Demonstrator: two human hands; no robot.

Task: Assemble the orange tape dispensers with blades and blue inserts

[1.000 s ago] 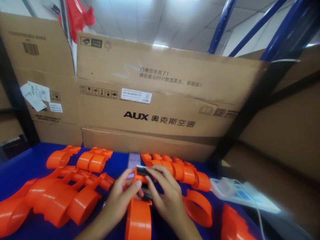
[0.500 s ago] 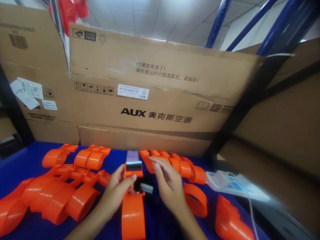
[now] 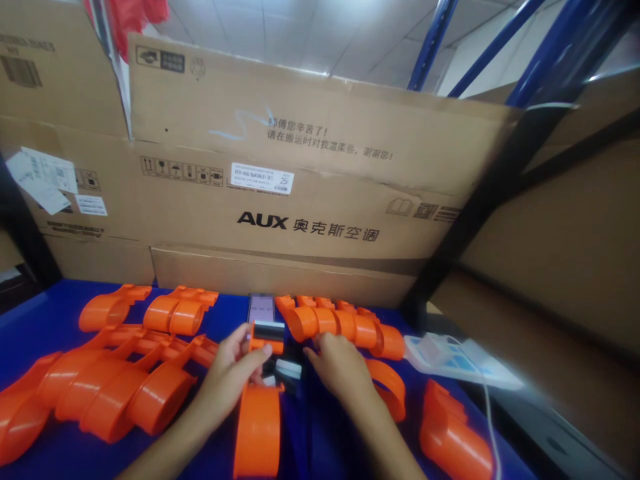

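While pinching the orange dispenser (image 3: 257, 427) head with left hand (image 3: 230, 377), resting right hand (image 3: 343, 367) flat, open.
Probably handling light, stiff, slick; best gripping its sides.

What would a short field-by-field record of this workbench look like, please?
Setting: blue table backed by cardboard boxes
Left: left hand grips the upper end of an orange dispenser
Right: right hand palm down, nothing held, beside a small white piece
Left side: pile of orange shells
Behind: phone; row of orange shells
Right side: white tray-like object
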